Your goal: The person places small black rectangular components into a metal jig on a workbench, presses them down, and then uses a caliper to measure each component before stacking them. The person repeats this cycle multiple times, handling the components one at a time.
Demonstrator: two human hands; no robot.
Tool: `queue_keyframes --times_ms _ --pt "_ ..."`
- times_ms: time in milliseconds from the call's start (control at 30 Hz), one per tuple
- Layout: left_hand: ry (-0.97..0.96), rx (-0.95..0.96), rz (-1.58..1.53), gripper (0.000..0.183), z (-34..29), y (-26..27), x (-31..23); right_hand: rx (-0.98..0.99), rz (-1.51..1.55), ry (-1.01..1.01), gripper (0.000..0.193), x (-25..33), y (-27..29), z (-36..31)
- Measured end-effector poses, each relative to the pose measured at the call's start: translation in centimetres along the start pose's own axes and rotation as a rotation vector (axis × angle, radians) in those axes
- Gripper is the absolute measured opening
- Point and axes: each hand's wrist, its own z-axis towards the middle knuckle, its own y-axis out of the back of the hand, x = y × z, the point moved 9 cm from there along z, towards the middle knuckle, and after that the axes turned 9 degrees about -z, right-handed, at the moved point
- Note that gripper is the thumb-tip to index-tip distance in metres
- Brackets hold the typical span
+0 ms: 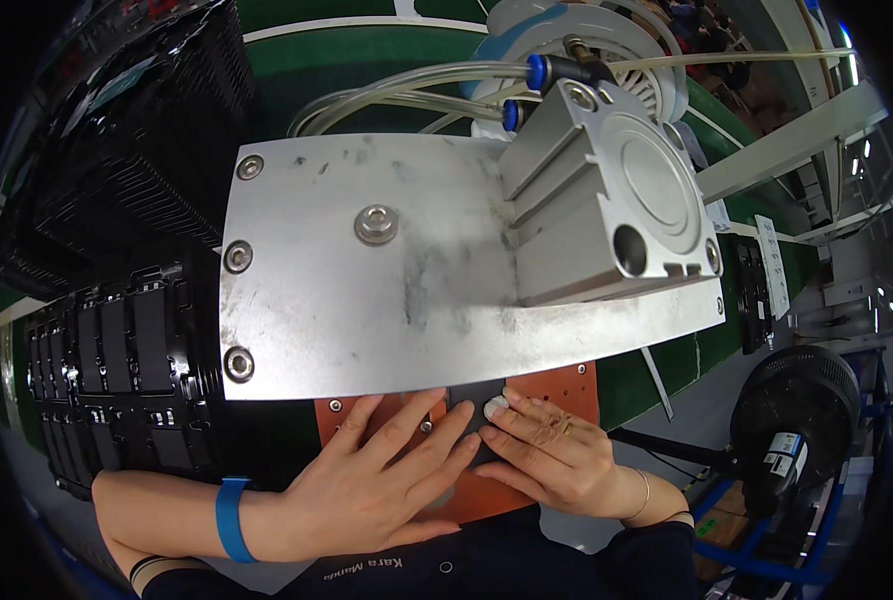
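Under the front edge of a silver metal plate (367,300), a dark grey flat piece (479,393) lies on an orange base (487,490). My left hand (392,475) is open, its fingers spread flat over the base, with fingertips reaching the grey piece's left side. From the right, my right hand (557,450) bends its fingers over the same piece. A small white wad (496,407) is pinched at its fingertips, against the grey surface. Whatever part of the piece runs back beneath the plate is hidden.
On the plate stands a square pneumatic cylinder (607,190) with clear air hoses (397,85). Black trays (127,350) of dark flat parts lie left, below a tall stack of black trays (137,140). A black round device (802,400) is at right; the table (367,55) is green.
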Motion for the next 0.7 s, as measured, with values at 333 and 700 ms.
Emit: queue_keyframes --times_ms 333,700 --pt "-0.006 0.002 0.036 0.07 0.1 0.1 -0.1 0.011 0.018 -0.029 0.036 -0.1 -0.2 -0.1" --pt "-0.083 -0.08 -0.064 0.065 0.1 0.8 -0.1 -0.005 1.607 -0.895 0.044 -2.3 -1.6 -3.1"
